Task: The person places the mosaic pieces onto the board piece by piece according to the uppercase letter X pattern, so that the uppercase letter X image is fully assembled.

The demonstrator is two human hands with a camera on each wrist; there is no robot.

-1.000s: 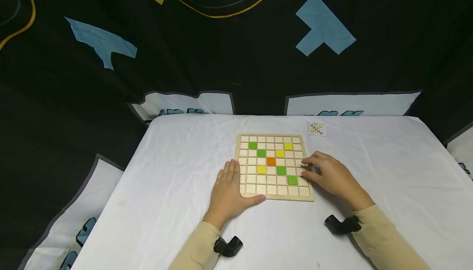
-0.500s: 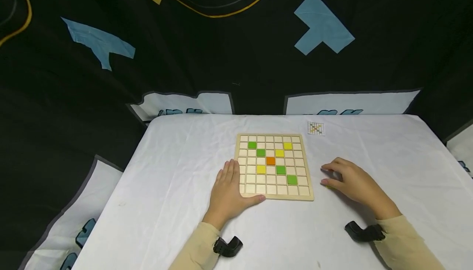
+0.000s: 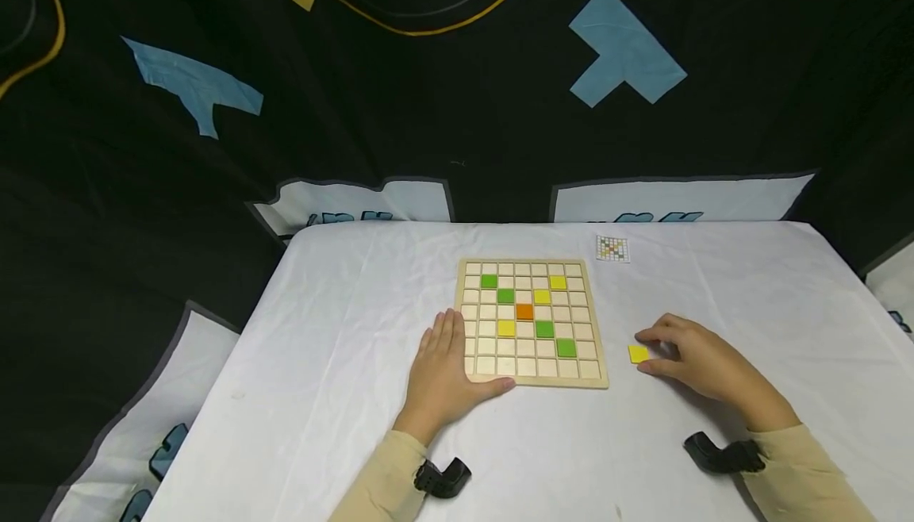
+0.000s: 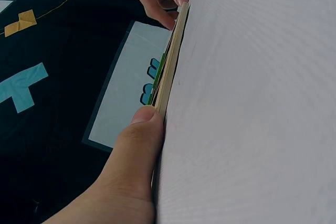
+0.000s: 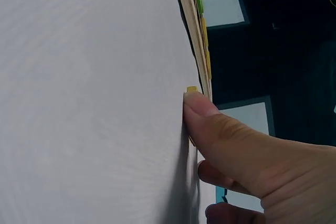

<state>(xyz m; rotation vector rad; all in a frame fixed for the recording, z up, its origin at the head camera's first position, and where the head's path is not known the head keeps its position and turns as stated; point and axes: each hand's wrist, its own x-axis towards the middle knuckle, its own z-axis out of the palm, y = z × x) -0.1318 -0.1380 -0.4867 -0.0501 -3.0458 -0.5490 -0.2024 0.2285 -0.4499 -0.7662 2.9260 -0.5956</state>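
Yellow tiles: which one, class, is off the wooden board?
The yellow tile by the right hand, right of the wooden board; the other three yellow tiles sit in its squares.

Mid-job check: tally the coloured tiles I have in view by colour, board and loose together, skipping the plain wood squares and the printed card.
Green tiles: 4, all on the board
Yellow tiles: 4, three on the board, one off it at the right hand
Orange tile: 1, on the board
Total: 9
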